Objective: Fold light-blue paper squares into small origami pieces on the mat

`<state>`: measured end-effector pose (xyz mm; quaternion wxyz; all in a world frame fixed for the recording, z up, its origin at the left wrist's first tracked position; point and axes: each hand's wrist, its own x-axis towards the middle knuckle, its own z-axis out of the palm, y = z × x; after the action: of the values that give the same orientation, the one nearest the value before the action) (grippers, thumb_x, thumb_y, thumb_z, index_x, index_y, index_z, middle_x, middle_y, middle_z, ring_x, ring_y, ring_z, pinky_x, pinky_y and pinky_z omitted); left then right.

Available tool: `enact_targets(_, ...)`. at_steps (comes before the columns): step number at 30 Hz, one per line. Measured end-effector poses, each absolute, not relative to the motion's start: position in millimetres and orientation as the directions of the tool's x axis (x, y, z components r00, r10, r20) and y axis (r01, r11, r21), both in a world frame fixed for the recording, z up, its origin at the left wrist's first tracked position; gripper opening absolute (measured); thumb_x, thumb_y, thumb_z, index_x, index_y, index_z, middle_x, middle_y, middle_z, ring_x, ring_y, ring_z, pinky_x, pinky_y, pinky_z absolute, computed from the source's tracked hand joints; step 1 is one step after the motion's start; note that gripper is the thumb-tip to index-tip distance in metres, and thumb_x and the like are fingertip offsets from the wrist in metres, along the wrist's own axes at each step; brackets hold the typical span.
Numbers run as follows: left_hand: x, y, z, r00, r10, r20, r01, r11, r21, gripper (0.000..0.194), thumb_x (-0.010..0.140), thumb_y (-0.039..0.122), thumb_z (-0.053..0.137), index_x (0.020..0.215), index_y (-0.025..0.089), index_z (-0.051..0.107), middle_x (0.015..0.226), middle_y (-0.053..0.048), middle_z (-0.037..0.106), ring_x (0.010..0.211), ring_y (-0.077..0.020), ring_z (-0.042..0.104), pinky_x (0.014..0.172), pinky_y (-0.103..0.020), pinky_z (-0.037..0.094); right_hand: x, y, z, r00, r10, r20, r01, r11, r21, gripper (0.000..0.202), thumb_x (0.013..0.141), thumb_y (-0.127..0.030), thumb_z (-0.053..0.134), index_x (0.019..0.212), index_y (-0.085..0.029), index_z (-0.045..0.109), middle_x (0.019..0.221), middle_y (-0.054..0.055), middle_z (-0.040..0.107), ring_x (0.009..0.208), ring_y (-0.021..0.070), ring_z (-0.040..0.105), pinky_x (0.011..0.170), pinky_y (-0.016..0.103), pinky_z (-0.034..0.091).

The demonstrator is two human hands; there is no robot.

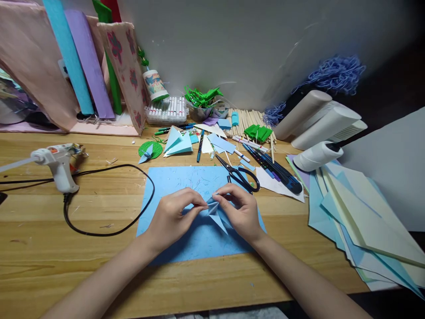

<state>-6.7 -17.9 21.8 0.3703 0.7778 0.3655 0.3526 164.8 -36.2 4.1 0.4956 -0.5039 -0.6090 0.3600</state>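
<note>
A small folded light-blue paper piece (217,218) with pointed flaps, like an origami crane, is held up between both hands over a blue mat (202,248). My left hand (177,213) pinches its left tip between thumb and fingers. With thumb and index finger, my right hand (241,212) grips its upper right part; some of the paper is hidden behind those fingers. Black-handled scissors (244,178) lie just beyond the right hand, partly on the mat. Farther back, another small blue folded paper piece (146,153) rests on a green round disc (156,148).
A white glue gun (58,164) stands at left, its black cable (113,233) looping toward the mat. Pens, paper scraps and wooden sticks (247,119) crowd the back. Stacked paper sheets (368,217) lie at right, near white rolls (327,128). A pink holder (36,66) stands back left.
</note>
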Motion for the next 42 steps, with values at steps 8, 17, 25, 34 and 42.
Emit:
enact_targets(8,-5,-17,21,0.397,0.905,0.155,0.298,-0.287,0.910,0.009,0.076,0.018,0.059,0.085,0.017,0.060,0.075,-0.001,0.063,0.070,-0.0117,0.059,0.068,-0.022,0.046,166,-38,5,-0.055,0.963,0.265,0.221,0.271,-0.937,0.006,0.081,-0.023,0.055,0.078,-0.021,0.059,0.075,0.002,0.060,0.072,0.0141,0.057,0.061,0.025,0.046)
enact_targets(17,-5,-13,22,0.424,0.889,0.176,0.283,-0.314,0.906,0.011,0.076,0.024,0.060,0.069,0.016,0.063,0.072,-0.002,0.063,0.071,-0.0128,0.058,0.068,-0.023,0.044,165,-37,7,-0.099,0.969,0.227,0.172,0.241,-0.955,0.015,0.085,-0.029,0.048,0.080,-0.021,0.058,0.077,0.002,0.058,0.074,0.0143,0.056,0.064,0.025,0.044)
enact_targets(25,-8,-22,21,0.441,0.716,0.541,0.386,-0.695,0.606,0.005,0.075,0.013,0.060,0.078,0.016,0.063,0.073,-0.003,0.063,0.068,-0.0126,0.056,0.064,-0.025,0.044,170,-35,17,-0.191,0.904,0.381,0.338,0.426,-0.840,0.004,0.078,-0.018,0.058,0.081,-0.020,0.060,0.078,0.003,0.061,0.077,0.0163,0.056,0.073,0.032,0.045)
enact_targets(34,-8,-21,20,0.494,0.583,0.645,0.457,-0.805,0.377,0.011,0.074,0.011,0.061,0.084,0.016,0.062,0.073,-0.002,0.064,0.068,-0.0124,0.055,0.067,-0.027,0.044,176,-38,21,-0.323,0.750,0.577,0.474,0.656,-0.588,0.017,0.073,-0.006,0.059,0.084,-0.019,0.058,0.079,0.004,0.063,0.076,0.0172,0.057,0.076,0.036,0.045)
enact_targets(42,-9,-21,22,0.449,0.687,0.572,0.457,-0.726,0.514,0.010,0.075,0.011,0.060,0.081,0.018,0.064,0.071,-0.001,0.063,0.066,-0.0112,0.056,0.062,-0.026,0.039,178,-36,20,-0.299,0.789,0.537,0.450,0.613,-0.650,0.010,0.077,-0.009,0.057,0.080,-0.018,0.060,0.075,0.004,0.064,0.073,0.0162,0.056,0.071,0.034,0.044)
